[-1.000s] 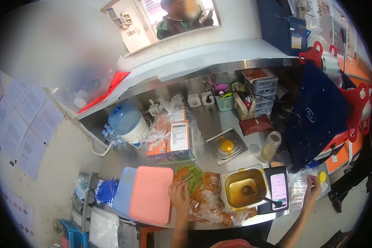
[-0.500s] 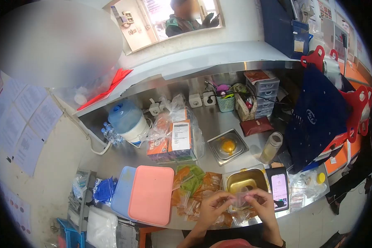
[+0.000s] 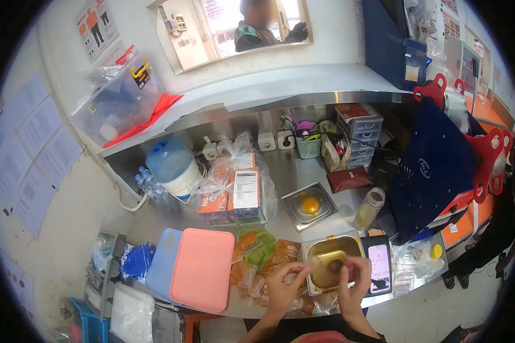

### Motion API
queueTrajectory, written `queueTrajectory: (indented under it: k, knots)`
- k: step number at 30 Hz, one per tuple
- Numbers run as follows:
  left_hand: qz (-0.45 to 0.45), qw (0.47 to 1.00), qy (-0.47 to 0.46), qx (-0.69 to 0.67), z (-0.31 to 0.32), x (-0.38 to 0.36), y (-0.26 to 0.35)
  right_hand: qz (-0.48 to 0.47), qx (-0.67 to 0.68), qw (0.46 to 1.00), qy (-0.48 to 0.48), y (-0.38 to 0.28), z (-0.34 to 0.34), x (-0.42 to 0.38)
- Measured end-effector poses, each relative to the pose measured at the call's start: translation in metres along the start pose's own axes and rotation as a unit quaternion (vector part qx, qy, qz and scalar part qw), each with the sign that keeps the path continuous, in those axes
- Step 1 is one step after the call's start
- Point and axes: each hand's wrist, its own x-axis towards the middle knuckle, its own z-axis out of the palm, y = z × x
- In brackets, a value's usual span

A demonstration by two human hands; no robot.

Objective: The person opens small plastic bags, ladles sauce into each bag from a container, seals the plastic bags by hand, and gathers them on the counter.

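- At the near edge of the steel counter [image 3: 294,166], both hands met over a square metal pan of brown sauce [image 3: 330,264].
- The left hand [image 3: 283,286] curled its fingers around a small clear plastic bag [image 3: 321,266], pinching its left side; its grip was clenched on the bag.
- The right hand [image 3: 353,286] pinched the same bag from the right, thumb and fingers closed on it, just above the pan's near rim.
- A smartphone [image 3: 377,266] with a lit screen lay just right of the pan.
- Orange and green sauce packets [image 3: 260,254] lay scattered left of the pan, some under the left hand.
- A pink lid [image 3: 203,268] sat on a blue container [image 3: 160,271] farther left.
- A second metal pan holding a yellow blob [image 3: 310,204] stood farther back, with a clear bottle [image 3: 369,207] to its right.
- A blue water jug [image 3: 171,166] stood at the far left.
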Motion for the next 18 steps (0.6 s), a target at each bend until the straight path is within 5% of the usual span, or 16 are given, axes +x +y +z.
queueTrajectory:
  k: [1,3,5,9,11,13,15,18]
  knots:
    - [0.000,1.000,0.001,-0.002,0.001,0.001,0.001,-0.001,-0.001,1.000,-0.001,-0.001,-0.001,-0.003]
    - [0.101,0.988,0.053,0.107,0.003,0.001,0.007,-0.206,-0.024,0.975,-0.074,-0.003,-0.005,-0.009]
    - [0.141,0.981,0.044,0.124,0.006,-0.005,0.011,-0.213,-0.032,0.968,-0.131,-0.014,0.000,-0.009]
    - [0.180,0.975,0.005,0.133,0.006,-0.011,0.017,-0.141,-0.039,0.978,-0.152,-0.013,0.004,-0.003]
    - [0.185,0.975,-0.006,0.122,0.004,-0.011,0.021,0.030,0.117,0.968,-0.218,-0.006,0.004,0.000]
    - [0.186,0.976,-0.021,0.113,0.003,-0.011,0.020,0.017,0.107,0.962,-0.249,0.003,0.001,0.003]
    - [0.198,0.971,-0.050,0.121,0.002,-0.011,0.015,0.132,0.206,0.930,-0.274,0.011,-0.001,0.000]
    - [0.153,0.981,-0.081,0.092,-0.003,-0.011,0.019,0.149,0.149,0.923,-0.322,0.003,-0.013,0.013]
